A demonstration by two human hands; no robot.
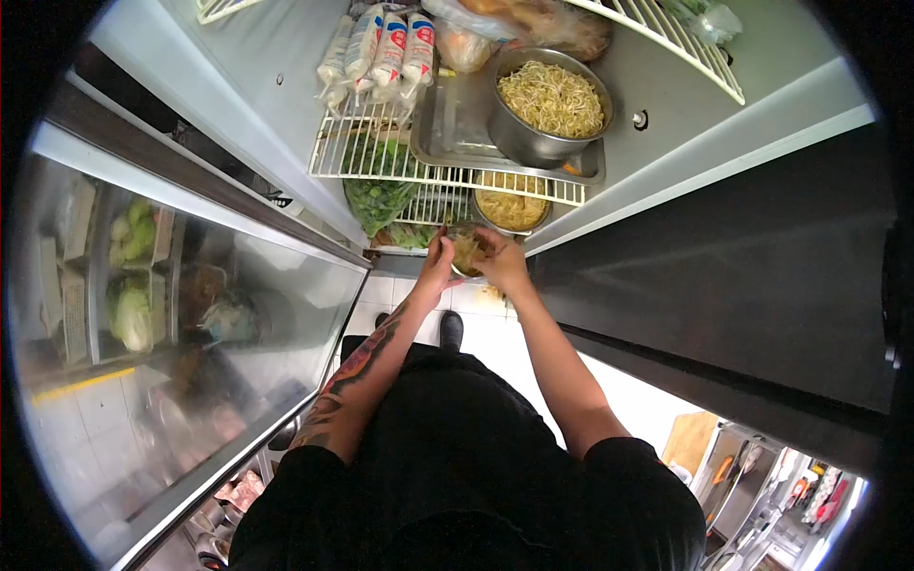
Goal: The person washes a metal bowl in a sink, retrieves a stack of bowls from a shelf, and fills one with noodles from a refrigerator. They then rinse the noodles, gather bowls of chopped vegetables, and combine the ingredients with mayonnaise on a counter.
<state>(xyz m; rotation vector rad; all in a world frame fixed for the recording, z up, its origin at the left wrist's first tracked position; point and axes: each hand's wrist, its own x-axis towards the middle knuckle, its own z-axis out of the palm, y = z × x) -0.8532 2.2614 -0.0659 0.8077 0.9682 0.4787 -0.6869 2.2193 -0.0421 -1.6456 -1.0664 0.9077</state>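
Head view is looking straight down into an open fridge, and the person is standing right in front of it with both arms reaching to a lower shelf. Both hands are closing around a small container (467, 252) of something brownish; the left hand (437, 262) is gripping its left side, the right hand (502, 262) is cupping its right side, and the fingers are wrapping it so closely that I cannot tell what is inside. It is sitting at the front edge of the lower shelf, just below a round bowl of yellowish food (511, 208). Bags of leafy greens (377, 195) are lying to the left of the hands on that same level. On the wire shelf (381, 162) above, a metal tray (455, 128) is carrying a steel pot of noodles (550, 103), and a row of white wrapped packets (381, 52) is lying just beside the tray. The fridge door (162, 324) on the left is swinging wide, its shiny face reflecting cabbages and boxes. A dark shoe (451, 329) is showing on the tiled floor below the hands.
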